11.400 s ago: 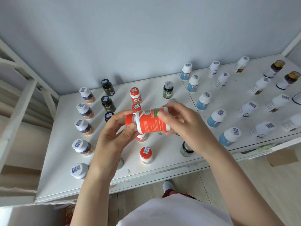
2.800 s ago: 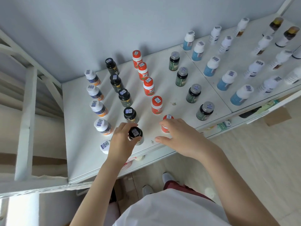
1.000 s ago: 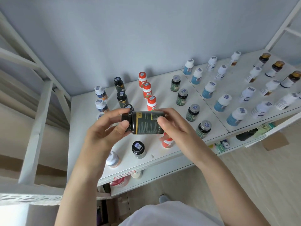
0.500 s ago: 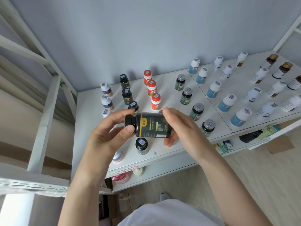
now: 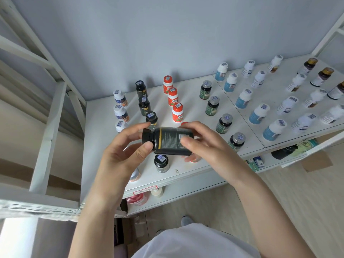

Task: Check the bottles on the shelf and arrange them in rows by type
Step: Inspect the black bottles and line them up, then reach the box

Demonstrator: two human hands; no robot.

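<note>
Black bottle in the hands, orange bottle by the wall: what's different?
The black plastic bottle lies sideways between the left hand and right hand; the orange plastic bottle stands upright on the white shelf. The black bottle's cap is black; the orange bottle's is orange. Both are round and labelled.

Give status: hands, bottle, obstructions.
Left hand pinches cap end of black bottle, right hand its base. Held sideways above shelf. Nothing in the way.
</note>
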